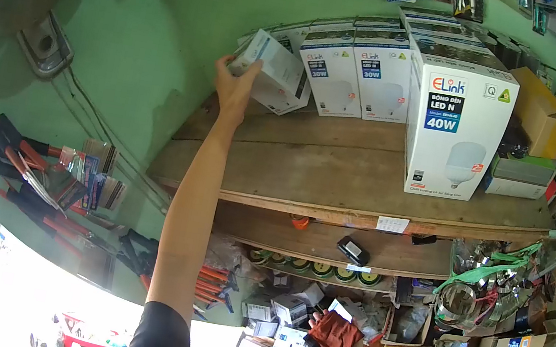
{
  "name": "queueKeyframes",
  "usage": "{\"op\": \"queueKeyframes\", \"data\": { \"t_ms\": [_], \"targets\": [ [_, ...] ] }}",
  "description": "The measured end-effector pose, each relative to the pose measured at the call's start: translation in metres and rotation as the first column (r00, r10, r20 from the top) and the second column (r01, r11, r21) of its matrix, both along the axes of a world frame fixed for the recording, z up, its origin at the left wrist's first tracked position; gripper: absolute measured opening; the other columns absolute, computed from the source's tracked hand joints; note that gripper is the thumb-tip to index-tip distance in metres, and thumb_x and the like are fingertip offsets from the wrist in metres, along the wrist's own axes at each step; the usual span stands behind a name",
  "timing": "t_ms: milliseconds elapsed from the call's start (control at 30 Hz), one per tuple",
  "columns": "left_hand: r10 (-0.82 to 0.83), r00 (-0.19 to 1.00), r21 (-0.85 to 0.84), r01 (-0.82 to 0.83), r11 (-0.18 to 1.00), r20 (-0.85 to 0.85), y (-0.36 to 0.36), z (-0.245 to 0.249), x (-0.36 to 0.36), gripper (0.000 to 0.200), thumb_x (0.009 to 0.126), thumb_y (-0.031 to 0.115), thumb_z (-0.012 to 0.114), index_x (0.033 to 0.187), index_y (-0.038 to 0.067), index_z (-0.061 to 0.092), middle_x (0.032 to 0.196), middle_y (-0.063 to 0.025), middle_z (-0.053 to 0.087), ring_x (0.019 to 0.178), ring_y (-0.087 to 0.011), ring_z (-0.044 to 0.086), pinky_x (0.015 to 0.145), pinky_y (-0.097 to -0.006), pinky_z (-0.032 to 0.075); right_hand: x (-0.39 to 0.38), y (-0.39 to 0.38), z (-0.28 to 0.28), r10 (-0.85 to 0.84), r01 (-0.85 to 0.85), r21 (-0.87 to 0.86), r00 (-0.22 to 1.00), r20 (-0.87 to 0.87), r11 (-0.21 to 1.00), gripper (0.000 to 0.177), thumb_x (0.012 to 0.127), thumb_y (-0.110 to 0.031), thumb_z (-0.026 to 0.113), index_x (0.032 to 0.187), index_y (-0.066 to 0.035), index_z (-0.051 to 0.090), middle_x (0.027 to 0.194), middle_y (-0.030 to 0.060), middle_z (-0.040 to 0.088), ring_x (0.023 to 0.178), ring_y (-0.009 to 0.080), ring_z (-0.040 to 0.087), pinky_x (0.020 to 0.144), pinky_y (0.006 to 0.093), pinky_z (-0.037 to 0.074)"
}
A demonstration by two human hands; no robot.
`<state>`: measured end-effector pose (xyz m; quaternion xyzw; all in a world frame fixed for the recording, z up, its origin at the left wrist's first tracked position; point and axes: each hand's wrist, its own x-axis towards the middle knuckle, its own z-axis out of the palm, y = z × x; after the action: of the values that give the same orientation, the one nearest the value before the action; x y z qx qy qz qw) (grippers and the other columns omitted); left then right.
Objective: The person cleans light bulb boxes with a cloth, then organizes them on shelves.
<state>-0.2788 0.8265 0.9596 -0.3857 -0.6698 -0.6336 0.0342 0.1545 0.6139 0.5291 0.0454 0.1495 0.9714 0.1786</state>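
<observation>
At the left end of the top shelf, my left hand (235,89) is closed on a white light bulb box (276,74), thumb and fingers on its near side. The box sits tilted and turned compared with the row beside it. To its right stand two upright 30W bulb boxes (331,76) with more boxes behind them. Low in front of my body, my right hand (318,318) holds a reddish-brown cloth (337,336); the cloth covers most of the hand and only some fingertips show.
A larger 40W bulb box (457,123) stands near the shelf's front edge (330,210). Right of it is an open cardboard box (541,118). Lower shelves hold tins (323,270), small boxes and metal clamps (458,303). Orange-handled tools (36,170) hang on the green wall.
</observation>
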Motion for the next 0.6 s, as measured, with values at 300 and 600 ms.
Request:
{"op": "queueKeyframes", "data": {
  "t_ms": [300, 600],
  "targets": [
    [-0.449, 0.857, 0.809, 0.067, 0.585, 0.253, -0.202, -0.011, 0.08, 0.07, 0.097, 0.06, 0.049, 0.149, 0.014, 0.044, 0.149, -0.0077, 0.049, 0.137, -0.0309, 0.047, 0.113, -0.0511, 0.04, 0.002, -0.021, -0.019, -0.125, 0.102, 0.124, 0.973, 0.196, 0.987, 0.063, 0.103, -0.052, 0.033, 0.147, -0.007, 0.034, 0.152, 0.0131, 0.034, 0.14, 0.0363, 0.031, 0.117, 0.0529, 0.02],
    [-0.368, 0.416, 0.492, -0.245, 0.836, 0.832, -0.479, -0.264, 0.221, 0.069, 0.099, 0.058, 0.047, 0.148, 0.009, 0.045, 0.146, -0.0136, 0.051, 0.132, -0.0334, 0.052, 0.11, -0.0499, 0.044, -0.066, -0.039, 0.07, -0.237, 0.005, 0.605, 0.922, 0.305, 0.796, 0.044, 0.102, -0.046, 0.046, 0.12, -0.007, 0.055, 0.121, 0.0114, 0.058, 0.113, 0.0298, 0.057, 0.098, 0.0448, 0.044]
  ]
}}
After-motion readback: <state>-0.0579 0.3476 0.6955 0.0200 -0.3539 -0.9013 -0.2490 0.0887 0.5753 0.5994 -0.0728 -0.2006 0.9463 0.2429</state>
